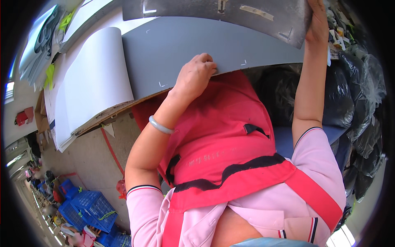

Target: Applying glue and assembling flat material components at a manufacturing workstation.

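Note:
A grey stencil plate point(230, 14), with L-shaped corner slots and strips of tape on it, is tilted up along the far side of the work surface. My right hand point(317, 24) grips its right edge. Below it lies a flat darker grey sheet point(177, 49) bearing small white corner marks. My left hand point(196, 75) rests at the near edge of this sheet with its fingers curled closed. Whatever is in those fingers, if anything, is hidden. A pale bangle circles my left wrist. The plate's far part runs out of view.
A thick stack of white sheets point(92, 70) curls up on the left of the table. Black plastic bags point(339, 90) crowd the right side. Blue crates point(94, 208) stand on the floor at lower left. My red apron point(226, 123) meets the table's near edge.

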Demonstrator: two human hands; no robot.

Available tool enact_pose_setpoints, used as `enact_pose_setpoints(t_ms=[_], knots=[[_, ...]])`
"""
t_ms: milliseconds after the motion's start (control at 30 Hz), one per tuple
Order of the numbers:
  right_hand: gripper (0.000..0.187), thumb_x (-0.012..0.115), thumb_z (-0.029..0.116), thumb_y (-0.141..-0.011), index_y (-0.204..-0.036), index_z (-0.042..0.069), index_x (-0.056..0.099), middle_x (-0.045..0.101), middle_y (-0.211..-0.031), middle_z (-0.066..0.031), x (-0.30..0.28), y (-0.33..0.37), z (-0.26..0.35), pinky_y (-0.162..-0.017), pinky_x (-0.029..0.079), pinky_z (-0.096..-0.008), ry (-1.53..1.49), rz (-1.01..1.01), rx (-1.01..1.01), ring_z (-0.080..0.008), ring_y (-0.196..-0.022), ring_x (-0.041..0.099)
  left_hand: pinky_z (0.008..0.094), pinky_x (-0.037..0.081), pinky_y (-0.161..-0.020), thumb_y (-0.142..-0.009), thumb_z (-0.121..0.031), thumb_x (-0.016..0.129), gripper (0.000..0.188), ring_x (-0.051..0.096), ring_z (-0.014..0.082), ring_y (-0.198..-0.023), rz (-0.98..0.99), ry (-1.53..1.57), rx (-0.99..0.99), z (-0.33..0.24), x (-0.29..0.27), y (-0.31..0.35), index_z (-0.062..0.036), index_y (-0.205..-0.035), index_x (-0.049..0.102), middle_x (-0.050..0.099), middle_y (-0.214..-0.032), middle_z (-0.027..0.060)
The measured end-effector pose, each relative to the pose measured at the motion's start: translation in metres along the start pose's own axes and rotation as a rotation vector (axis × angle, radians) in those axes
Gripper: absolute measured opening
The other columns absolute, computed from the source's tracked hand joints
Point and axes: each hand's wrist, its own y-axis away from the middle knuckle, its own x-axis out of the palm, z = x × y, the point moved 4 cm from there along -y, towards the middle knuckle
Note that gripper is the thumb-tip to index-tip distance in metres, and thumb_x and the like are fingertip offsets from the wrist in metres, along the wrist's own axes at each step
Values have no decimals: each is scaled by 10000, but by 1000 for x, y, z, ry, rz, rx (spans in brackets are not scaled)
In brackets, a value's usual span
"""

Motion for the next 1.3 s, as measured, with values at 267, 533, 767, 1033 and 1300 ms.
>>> enact_pose_setpoints(t_ms=[267,533,767,1033,1300], knots=[[417,690,271,-984,-1328,62,578,675,-1219,-80,-15,20,3,-920,558,-347,-31,-156,36,-203,-1065,672,413,529,-900,-863,-87,723,188,646,335,-1033,70,-39,55,-4,-10,-3,-14,-1036,743,665,-1149,102],[442,696,300,-978,-1322,49,577,678,-1211,-100,-42,22,-9,-913,569,-363,-58,-164,85,-215,-1075,675,415,537,-876,-887,-97,702,175,661,351,-981,88,-5,34,2,-8,-7,-2,-1031,730,672,-1135,108],[431,735,299,-946,-1289,68,614,702,-1163,-74,-51,27,-27,-900,572,-353,-93,-214,182,-199,-1046,680,415,539,-871,-898,-80,680,161,661,357,-974,88,-30,87,-3,-11,-5,15,-1020,724,666,-1144,108],[412,750,288,-933,-1267,79,629,707,-1146,-62,-39,31,-42,-897,571,-348,-90,-123,193,-196,-1008,689,411,545,-870,-876,-75,698,139,667,338,-959,95,-55,137,-3,-11,-4,13,-976,739,672,-1134,104],[427,744,279,-935,-1289,77,617,707,-1137,-55,-39,31,-53,-891,572,-339,-85,-73,182,-193,-1007,691,408,549,-868,-871,-85,690,123,667,327,-953,89,-87,160,-3,-7,-5,7,-932,743,673,-1123,102]])
